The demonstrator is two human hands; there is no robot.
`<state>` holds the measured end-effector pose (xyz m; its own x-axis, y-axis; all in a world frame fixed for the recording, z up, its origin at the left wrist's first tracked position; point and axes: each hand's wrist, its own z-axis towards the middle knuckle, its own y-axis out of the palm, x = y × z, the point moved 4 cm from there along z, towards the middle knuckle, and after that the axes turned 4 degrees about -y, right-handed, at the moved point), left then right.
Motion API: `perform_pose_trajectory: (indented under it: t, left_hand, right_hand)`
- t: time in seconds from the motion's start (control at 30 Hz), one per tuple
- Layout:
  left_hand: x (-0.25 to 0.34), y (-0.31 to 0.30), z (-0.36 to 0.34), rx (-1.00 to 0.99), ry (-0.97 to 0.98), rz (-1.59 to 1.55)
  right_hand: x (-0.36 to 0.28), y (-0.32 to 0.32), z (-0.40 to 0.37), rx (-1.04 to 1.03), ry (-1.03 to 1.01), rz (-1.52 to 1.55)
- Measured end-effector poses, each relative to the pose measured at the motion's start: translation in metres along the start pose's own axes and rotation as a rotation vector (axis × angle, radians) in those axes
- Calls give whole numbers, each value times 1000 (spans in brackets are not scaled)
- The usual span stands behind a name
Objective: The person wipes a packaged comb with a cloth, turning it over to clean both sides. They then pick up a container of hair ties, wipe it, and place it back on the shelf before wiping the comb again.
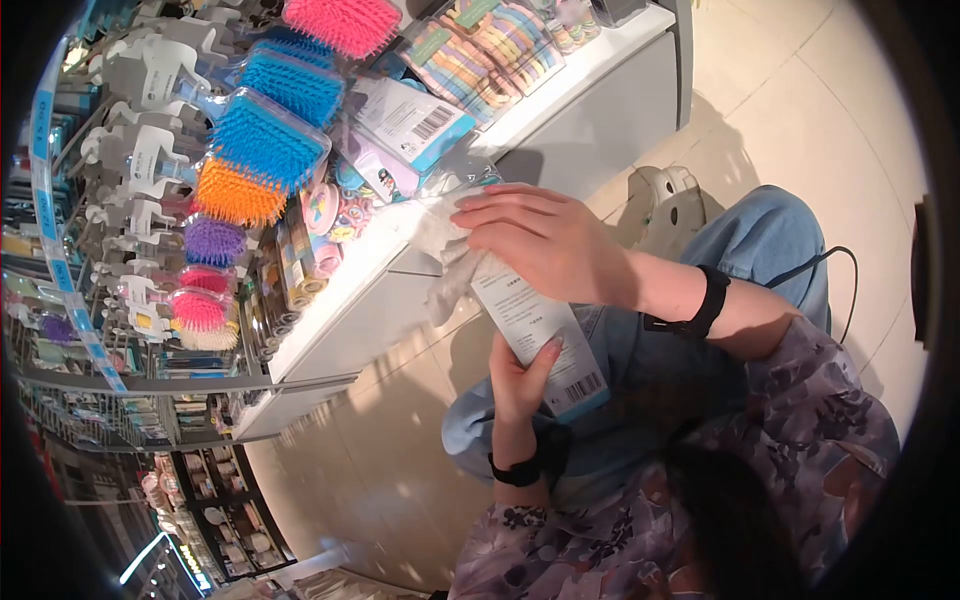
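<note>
My left hand (525, 378) grips a flat white package (535, 325) with printed text, a barcode and a blue lower edge, its thumb across the front. Over the package's upper end is my right hand (545, 240), fingers close together and bent over a crumpled whitish cloth (450, 255). The palm side of this hand is hidden. Beside its fingertips, clear plastic packaging and a white-and-blue barcoded pack (415, 120) lie on the white shelf (590, 75).
Hanging hairbrushes, among them a blue brush (268, 138) and an orange brush (240, 192), fill the rack at left. Packs of pastel hair ties (485, 55) lie on the shelf. My denim-covered knees (765, 235) are bent above the tiled floor (370, 470). A light shoe (665, 205) shows beyond.
</note>
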<state>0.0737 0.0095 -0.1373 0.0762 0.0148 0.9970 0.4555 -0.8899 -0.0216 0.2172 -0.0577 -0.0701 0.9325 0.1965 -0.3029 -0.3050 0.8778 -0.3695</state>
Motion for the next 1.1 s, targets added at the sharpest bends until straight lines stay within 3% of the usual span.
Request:
perform_pose_trajectory:
  t: [0.1,0.17,0.23,0.3,0.43,0.5,0.6,0.73,0.83,0.9,1.03,1.1]
  left_hand:
    - [1,1,1,23,-7,-63]
    - [5,4,4,34,-10,-75]
    - [4,1,4,49,-17,-80]
    - [-2,-2,2,-20,-33,-53]
    - [-4,1,1,-86,-75,-32]
    - [-7,1,1,-111,-138,-55]
    - [-5,0,1,-72,-111,-54]
    - [-3,-1,3,23,-85,-102]
    - [-4,-2,2,-3,-105,-111]
    - [-10,-1,1,-124,-126,-23]
    - [-10,0,1,-133,-119,-38]
    - [-5,-2,1,-28,-110,-115]
  right_hand:
    - [-4,6,-3,-45,-8,-3]
    - [-20,17,-8,-174,-228,-48]
    - [-22,20,-9,-199,-237,-41]
    - [-13,16,-6,-134,-48,57]
    - [1,5,-1,-29,57,28]
    - [3,5,-3,41,222,82]
    - [-5,15,-5,-44,145,-47]
    - [-6,21,-9,-132,17,42]
    - [5,9,0,-101,68,40]
    - [17,-7,3,72,153,24]
    - [16,-5,-1,29,350,145]
    - [0,9,-4,-74,117,-8]
